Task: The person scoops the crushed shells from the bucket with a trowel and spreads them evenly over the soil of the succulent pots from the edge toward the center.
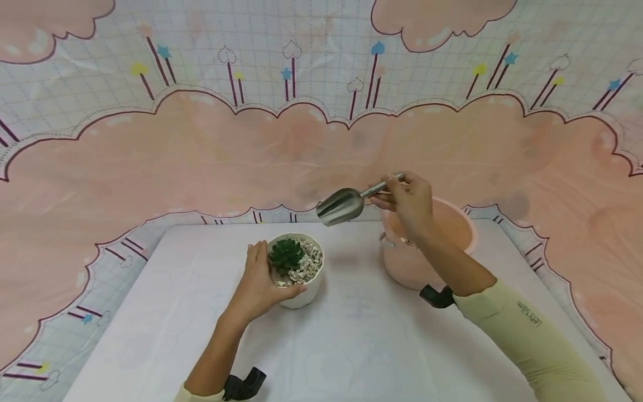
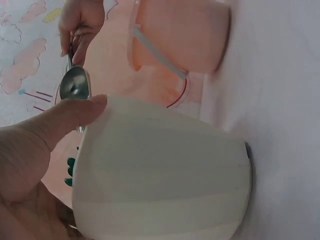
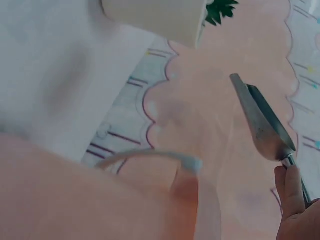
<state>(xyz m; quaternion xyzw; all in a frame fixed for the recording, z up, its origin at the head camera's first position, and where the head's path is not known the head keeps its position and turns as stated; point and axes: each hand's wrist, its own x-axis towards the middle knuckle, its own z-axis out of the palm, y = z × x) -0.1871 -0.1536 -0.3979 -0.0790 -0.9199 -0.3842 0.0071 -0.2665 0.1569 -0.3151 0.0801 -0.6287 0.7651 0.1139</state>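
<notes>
A white pot (image 1: pixel 303 296) stands on the white table, holding a green succulent (image 1: pixel 286 254) and pale stone chips (image 1: pixel 307 262). My left hand (image 1: pixel 258 285) grips the pot's rim from the left, thumb toward the front; in the left wrist view the thumb lies along the rim of the pot (image 2: pixel 165 170). Held by its handle in my right hand (image 1: pixel 409 204) is a metal scoop (image 1: pixel 343 206), raised above table height, its bowl pointing left toward the pot. In the right wrist view the scoop (image 3: pixel 265 120) appears side on; whether anything lies in it I cannot tell.
A pink bucket (image 1: pixel 402 268) with a grey handle stands on the right under my right forearm, some pale chips visible inside. The white table (image 1: pixel 351 346) ends at the back against a patterned pink cloth (image 1: pixel 251 162). Black straps sit on both wrists.
</notes>
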